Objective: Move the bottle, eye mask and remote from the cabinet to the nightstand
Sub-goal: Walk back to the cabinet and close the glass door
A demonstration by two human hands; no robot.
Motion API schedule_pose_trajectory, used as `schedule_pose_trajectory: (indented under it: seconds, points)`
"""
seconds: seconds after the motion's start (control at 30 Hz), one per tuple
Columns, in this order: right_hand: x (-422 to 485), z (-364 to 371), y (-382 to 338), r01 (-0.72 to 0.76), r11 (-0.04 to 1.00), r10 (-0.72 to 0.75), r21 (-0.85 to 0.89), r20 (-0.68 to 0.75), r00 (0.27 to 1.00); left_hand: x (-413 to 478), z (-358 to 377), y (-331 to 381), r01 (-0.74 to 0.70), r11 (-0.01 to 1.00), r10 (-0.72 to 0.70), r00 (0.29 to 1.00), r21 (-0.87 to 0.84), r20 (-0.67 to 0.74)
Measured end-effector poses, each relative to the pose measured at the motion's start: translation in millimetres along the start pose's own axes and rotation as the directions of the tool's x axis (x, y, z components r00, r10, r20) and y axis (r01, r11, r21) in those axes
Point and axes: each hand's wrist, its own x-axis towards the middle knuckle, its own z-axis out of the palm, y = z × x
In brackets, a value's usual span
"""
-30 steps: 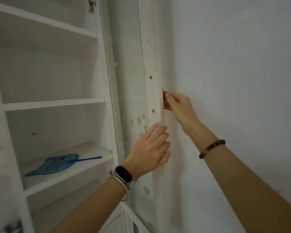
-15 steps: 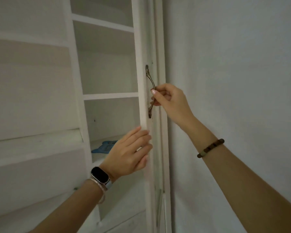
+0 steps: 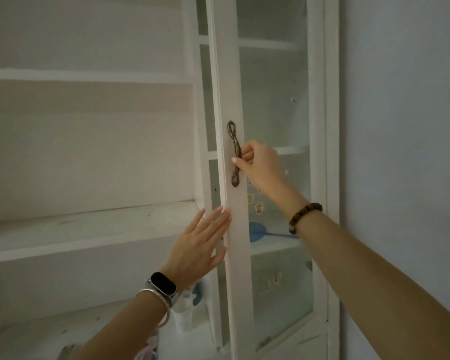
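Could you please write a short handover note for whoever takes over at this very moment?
Right hand: grips the brass handle of the cabinet door.
Left hand: open, fingers flat against that door's edge.
Bottle, eye mask, remote: none plainly in view; neither hand carries one; nightstand out of view.
Done: cannot tell from here.
Left: find all three, check the nightstand.

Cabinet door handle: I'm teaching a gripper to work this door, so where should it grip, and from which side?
Grip the handle at its slim middle, where the upright bar bows off the door between its fixed ends. Come from the right and hook behind it, as the right hand does; the left hand just lies flat against the door edge.
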Motion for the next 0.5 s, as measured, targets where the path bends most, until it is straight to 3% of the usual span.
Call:
schedule_pose_trajectory:
  seconds: [0.5]
  points:
    - [41.3, 71.9, 17.8, 0.039, 0.998, -0.041, -0.040, -0.048, 0.998, 10.5, 57.5, -39.7, 0.125, 0.991, -0.131, 0.980, 0.045, 0.150]
